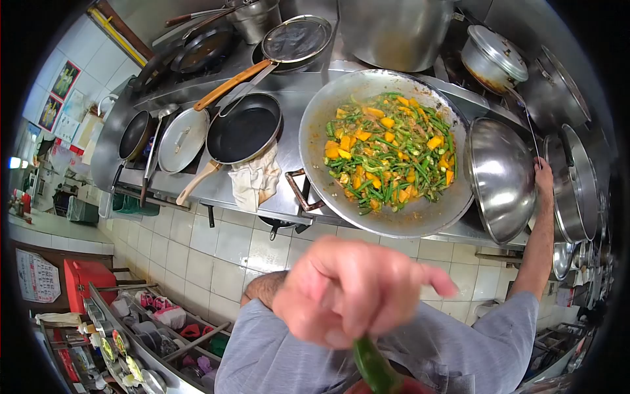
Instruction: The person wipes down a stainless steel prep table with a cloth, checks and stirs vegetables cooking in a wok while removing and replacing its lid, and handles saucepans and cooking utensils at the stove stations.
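Steel counter [293, 152], pale tiled floor [220, 244], green pepper [374, 366]

Bright, fairly even light fills the kitchen, with a blown-out glow [14, 161] at the far left edge. Highlights gleam on the steel bowl [502, 184] and floor tiles [262, 249]. The vegetables [394, 151] look crisp; the left hand [357, 285], close to the lens, is blurred. Fisheye distortion bends the margins, and black fills the corners.
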`<state>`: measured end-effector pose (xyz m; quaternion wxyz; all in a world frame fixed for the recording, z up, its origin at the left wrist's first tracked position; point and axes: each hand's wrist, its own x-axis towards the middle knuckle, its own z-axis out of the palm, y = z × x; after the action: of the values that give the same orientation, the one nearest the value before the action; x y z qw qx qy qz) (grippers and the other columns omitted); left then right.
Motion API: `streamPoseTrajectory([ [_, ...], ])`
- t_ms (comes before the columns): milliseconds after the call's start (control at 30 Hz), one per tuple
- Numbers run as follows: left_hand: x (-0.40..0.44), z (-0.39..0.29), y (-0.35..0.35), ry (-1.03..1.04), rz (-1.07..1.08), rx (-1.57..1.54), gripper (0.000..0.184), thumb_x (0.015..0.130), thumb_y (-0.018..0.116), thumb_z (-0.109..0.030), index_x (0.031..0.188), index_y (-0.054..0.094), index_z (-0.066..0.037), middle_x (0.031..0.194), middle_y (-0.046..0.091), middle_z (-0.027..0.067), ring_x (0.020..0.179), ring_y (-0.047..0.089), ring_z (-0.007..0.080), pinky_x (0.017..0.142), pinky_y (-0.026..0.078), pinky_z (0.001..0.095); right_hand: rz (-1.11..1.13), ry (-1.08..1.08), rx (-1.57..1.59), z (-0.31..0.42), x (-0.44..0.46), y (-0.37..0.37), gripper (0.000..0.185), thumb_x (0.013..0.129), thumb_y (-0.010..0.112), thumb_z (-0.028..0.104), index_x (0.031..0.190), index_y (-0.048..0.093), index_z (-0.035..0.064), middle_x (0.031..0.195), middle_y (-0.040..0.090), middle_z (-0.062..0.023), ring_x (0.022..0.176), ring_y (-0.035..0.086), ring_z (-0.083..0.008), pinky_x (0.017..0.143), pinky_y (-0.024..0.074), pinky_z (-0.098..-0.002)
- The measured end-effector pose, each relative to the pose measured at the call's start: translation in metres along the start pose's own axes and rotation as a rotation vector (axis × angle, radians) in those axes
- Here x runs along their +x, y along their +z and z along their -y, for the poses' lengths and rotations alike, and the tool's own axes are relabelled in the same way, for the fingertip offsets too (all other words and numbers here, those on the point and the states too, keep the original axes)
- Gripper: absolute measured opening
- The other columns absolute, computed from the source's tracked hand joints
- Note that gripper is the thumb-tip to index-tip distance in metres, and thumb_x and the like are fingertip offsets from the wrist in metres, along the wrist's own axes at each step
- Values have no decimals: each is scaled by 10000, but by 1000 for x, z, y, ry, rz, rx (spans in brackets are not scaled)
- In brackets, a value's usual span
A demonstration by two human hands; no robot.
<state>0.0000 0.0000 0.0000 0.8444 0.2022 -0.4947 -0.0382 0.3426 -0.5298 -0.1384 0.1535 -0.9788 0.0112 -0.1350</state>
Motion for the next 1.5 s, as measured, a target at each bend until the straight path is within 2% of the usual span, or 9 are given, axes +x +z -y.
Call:
streamPoseTrajectory([
  [67,7,4,19,-77,-226,-100,177,850,536,-236,722,551,-114,723,541,30,649,501,182,979,243,600,65,44,42,3,0,-6,203,850,513,109,1032,569,40,977,612,-129,914,566,-227,829,413,-306],
  [200,11,9,26,-90,-261,-174,138,825,538,-181,710,555,-107,693,532,31,630,494,181,971,259,591,90,19,145,-1,2,-1,162,857,503,100,990,555,24,900,602,-122,852,558,-221,790,418,-310],
  [233,11,15,21,-14,-156,-190,57,733,582,-107,776,572,-70,733,553,43,706,518,166,1018,243,484,84,-27,117,1,3,-1,151,861,499,99,979,548,19,878,597,-120,835,554,-220,776,419,-312],
  [267,11,19,17,61,-55,-208,204,642,626,-33,843,590,-34,772,574,54,782,541,151,1064,226,377,83,-71,87,1,2,-2,140,865,496,98,969,542,15,855,592,-118,819,550,-219,763,420,-315],
  [400,15,19,13,90,10,-111,207,670,645,-54,870,600,-25,775,579,64,796,549,162,1063,227,370,51,-112,106,21,-6,-2,132,870,489,96,960,534,10,857,594,-132,828,564,-246,751,422,-322],
  [500,6,4,11,-55,-239,2,97,792,558,-168,727,573,-97,689,533,31,640,492,186,975,268,570,-39,-152,76,62,-14,-16,130,864,484,81,962,533,10,882,597,-154,846,569,-291,751,426,-327],
  [700,-75,-7,-42,-125,-535,677,192,772,581,-171,901,573,-30,884,542,89,786,511,186,964,331,480,-93,-321,-71,134,-30,-48,181,885,491,146,1035,546,61,898,560,-204,912,516,-367,782,415,-389],
  [967,-219,-51,-70,-265,-1260,746,130,808,578,-41,927,576,10,890,586,68,814,559,146,786,415,254,-140,-431,-32,259,-63,-80,214,869,522,138,1068,545,64,962,500,-197,899,511,-351,798,416,-372],
  [1500,-384,-150,-64,-432,-1587,1004,147,784,626,-66,916,607,-5,824,584,8,755,511,89,713,417,230,59,-523,-61,438,-106,2,278,807,551,113,1083,558,146,963,473,-170,879,531,-344,779,451,-397],
])
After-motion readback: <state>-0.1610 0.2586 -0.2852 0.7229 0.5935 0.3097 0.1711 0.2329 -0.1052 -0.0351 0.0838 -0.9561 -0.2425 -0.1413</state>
